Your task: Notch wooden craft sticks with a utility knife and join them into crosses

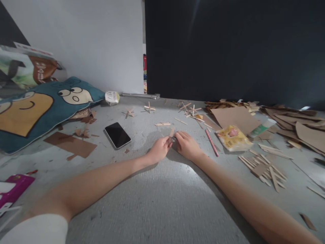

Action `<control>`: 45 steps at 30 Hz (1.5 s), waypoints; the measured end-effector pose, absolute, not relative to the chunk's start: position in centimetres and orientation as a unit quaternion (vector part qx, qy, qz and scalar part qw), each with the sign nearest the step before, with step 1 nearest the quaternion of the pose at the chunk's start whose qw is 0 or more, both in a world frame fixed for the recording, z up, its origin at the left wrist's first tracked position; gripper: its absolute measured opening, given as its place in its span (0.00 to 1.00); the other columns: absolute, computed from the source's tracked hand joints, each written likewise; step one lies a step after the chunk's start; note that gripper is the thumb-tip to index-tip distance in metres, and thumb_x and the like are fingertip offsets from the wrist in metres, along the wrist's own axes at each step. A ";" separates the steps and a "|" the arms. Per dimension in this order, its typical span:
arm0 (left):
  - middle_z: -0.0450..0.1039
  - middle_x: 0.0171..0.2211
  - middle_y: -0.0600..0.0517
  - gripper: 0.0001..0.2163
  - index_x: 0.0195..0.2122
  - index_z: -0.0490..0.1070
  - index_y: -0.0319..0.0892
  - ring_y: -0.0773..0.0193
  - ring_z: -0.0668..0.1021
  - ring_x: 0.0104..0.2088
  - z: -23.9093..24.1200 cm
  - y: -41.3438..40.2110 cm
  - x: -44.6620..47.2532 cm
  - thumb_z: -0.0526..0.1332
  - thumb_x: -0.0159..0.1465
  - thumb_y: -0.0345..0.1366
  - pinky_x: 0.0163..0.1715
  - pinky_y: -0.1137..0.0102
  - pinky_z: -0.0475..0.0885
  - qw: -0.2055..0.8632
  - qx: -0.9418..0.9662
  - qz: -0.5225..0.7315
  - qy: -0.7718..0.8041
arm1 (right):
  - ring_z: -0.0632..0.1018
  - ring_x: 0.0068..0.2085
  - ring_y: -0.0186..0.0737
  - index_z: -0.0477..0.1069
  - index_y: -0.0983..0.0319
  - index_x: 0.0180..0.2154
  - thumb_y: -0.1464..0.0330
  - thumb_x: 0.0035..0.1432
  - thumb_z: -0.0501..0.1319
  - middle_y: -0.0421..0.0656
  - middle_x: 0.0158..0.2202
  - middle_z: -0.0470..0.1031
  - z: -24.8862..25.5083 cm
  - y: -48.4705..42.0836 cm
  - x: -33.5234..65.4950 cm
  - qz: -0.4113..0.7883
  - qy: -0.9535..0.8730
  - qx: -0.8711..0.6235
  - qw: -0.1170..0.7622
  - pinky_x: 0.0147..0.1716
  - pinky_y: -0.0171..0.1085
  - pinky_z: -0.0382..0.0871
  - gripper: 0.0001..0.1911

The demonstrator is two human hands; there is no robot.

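Near the middle of the table my left hand [160,149] is closed, thumb and fingertips pinched around a short flat wooden stick [172,131]. Its upper end pokes out between the two hands, while the lower part is hidden by fingers. My right hand [188,145] is right beside it, fingers curled down and closed at the stick's side; what lies under those fingertips is hidden. Just beyond the hands lies a flat wooden stick piece [162,124]. Farther back stand small crossed-stick shapes, one a little stick star [149,107].
Left are a black-screened phone [117,135], brown cardboard [72,144] and a teal cushion [61,101]. Right are a red pencil [211,143], a yellow packet [234,138], a glue tube [262,128], a pile of sticks [262,169] and stacked cardboard [307,127]. A dark panel [228,51] stands behind.
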State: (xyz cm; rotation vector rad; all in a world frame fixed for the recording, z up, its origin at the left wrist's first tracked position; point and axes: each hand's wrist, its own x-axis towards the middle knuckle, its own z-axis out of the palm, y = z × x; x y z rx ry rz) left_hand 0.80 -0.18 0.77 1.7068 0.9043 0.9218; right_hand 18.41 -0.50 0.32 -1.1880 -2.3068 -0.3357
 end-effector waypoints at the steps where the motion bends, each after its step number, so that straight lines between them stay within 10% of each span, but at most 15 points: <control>1: 0.53 0.20 0.59 0.16 0.25 0.56 0.44 0.69 0.60 0.22 0.8 -0.2 0.8 0.50 0.71 0.39 0.25 0.72 0.57 0.481 0.700 0.376 0.370 | 0.71 0.36 0.47 0.60 0.57 0.35 0.82 0.46 0.53 0.46 0.35 0.72 0.3 -0.5 18.4 -0.125 -0.851 -0.439 0.259 0.35 0.39 0.62 0.16; 16: 0.66 0.23 0.55 0.12 0.24 0.59 0.43 0.67 0.67 0.26 1.3 -0.4 0.8 0.51 0.63 0.23 0.29 0.70 0.59 0.388 0.756 0.346 0.398 | 0.71 0.35 0.46 0.62 0.58 0.33 0.78 0.52 0.56 0.47 0.32 0.73 0.8 -1.0 17.9 -0.131 -0.854 -0.427 0.266 0.35 0.39 0.61 0.09; 45: 0.53 0.21 0.59 0.20 0.25 0.56 0.44 0.72 0.57 0.20 1.0 -0.3 1.0 0.53 0.72 0.49 0.21 0.73 0.55 0.569 0.642 0.384 0.341 | 0.71 0.38 0.49 0.62 0.58 0.37 0.82 0.50 0.53 0.48 0.37 0.72 0.7 -1.0 17.8 -0.123 -0.839 -0.466 0.254 0.37 0.40 0.63 0.15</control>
